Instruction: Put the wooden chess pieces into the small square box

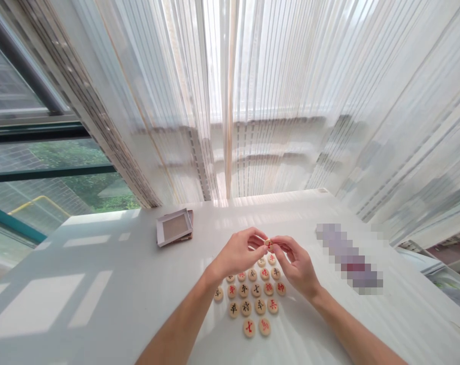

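Fingers (257, 236) of the left hand (234, 253) and the right hand (296, 267) curl inward, pinching a round wooden xiangqi piece (268, 244) between their tips. Below them, other xiangqi pieces (256, 290) lie in loose rows on a white table (101, 243). Farther off, a shallow pale box (175, 227) sits on a reddish-brown box (191, 218), before sheer curtains (291, 101).

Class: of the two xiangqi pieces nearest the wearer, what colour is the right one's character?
The xiangqi piece has a red character; it shows best in the head view.
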Demonstrator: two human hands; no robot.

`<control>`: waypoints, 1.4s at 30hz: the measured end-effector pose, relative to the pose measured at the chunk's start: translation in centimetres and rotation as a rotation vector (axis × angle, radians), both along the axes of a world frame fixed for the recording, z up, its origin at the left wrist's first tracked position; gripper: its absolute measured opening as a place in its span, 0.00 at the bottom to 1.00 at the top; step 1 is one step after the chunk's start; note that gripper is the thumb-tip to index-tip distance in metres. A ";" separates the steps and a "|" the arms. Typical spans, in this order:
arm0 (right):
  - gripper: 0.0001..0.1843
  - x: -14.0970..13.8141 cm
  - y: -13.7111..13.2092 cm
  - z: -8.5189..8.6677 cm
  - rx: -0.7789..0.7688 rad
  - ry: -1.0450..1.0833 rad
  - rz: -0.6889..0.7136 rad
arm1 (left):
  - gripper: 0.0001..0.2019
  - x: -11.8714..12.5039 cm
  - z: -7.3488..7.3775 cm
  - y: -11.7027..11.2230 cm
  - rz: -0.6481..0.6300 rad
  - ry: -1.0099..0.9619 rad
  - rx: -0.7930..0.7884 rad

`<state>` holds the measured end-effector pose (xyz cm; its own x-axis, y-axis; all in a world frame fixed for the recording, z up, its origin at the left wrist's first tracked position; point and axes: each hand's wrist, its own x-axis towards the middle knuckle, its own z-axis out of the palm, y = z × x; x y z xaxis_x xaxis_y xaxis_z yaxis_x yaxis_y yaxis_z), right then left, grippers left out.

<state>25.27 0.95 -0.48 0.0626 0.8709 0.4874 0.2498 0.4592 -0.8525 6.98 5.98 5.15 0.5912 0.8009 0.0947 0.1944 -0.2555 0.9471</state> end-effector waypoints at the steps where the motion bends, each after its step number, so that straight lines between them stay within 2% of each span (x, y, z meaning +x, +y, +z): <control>1: 0.08 0.0 0.0 0.0 0.000 0.000 -0.001 | 0.11 0.0 -0.1 0.0 0.004 -0.001 0.006; 11: 0.09 0.1 0.2 -0.2 -0.051 0.043 0.006 | 0.12 0.1 0.7 -0.6 -0.007 0.064 0.039; 23: 0.10 0.3 0.4 -0.2 -0.122 0.129 0.022 | 0.11 0.3 0.6 -0.8 -0.026 0.120 0.227; 30: 0.08 0.1 0.2 -0.2 -0.066 0.103 0.051 | 0.12 -0.2 0.7 -0.5 -0.023 0.130 0.189; 36: 0.11 0.1 0.1 -0.1 0.003 0.022 0.045 | 0.11 -0.1 0.6 -0.4 -0.022 0.074 0.140; 42: 0.11 0.2 0.1 0.1 0.063 -0.089 0.012 | 0.11 0.7 0.4 -0.5 0.084 0.038 0.102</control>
